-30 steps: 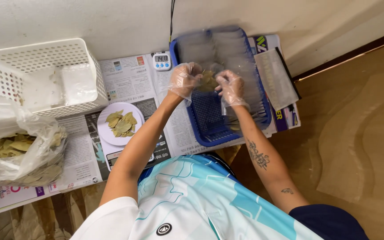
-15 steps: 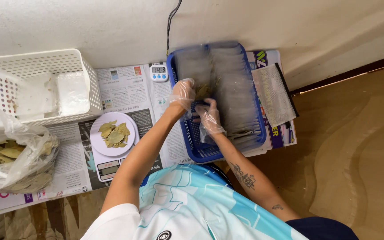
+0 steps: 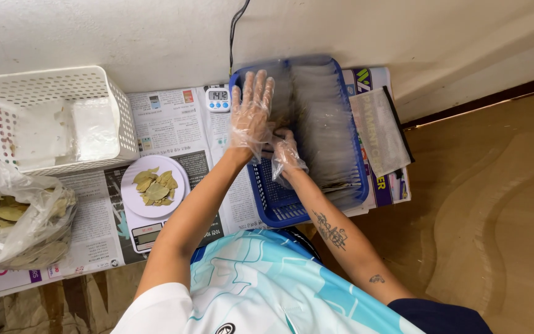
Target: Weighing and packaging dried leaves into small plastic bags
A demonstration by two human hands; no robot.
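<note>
Head view: left hand (image 3: pixel 251 114) flat, fingers spread on packets (image 3: pixel 322 124) in blue basket (image 3: pixel 279 207); right hand (image 3: pixel 287 154) curled beside, grip unclear.

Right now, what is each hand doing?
Left hand: open, fingers spread, flat on the clear packets in the blue basket.
Right hand: curled among the packets; grip cannot be told.

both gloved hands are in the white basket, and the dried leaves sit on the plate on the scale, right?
Not quite: the head view shows the left hand and right hand in the blue basket, not the white basket. The dried leaves do sit on the plate on the scale.
</note>
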